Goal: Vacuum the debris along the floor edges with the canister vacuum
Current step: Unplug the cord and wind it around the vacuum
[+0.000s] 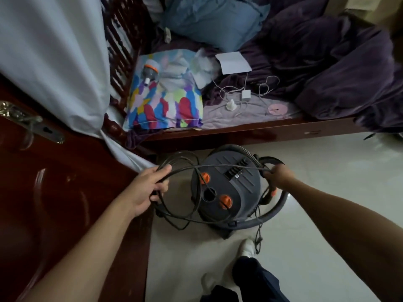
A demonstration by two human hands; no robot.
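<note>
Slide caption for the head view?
Left hand and right hand hold the black cord stretched over the canister vacuum beside the bed.

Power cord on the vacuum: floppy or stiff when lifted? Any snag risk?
Probably floppy: the cord sags in loose loops between the left hand and the right hand. It may well snag, since loops drape over the canister vacuum beside an orange knob. It seems light.

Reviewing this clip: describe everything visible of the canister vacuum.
The canister vacuum is a dark grey, plastic-looking drum with two orange knobs, a round port and a ribbed vent on its lid. It stands upright on the pale floor beside the bed frame. Its grey hose curls around it; black cord loops drape over the lid.
</note>
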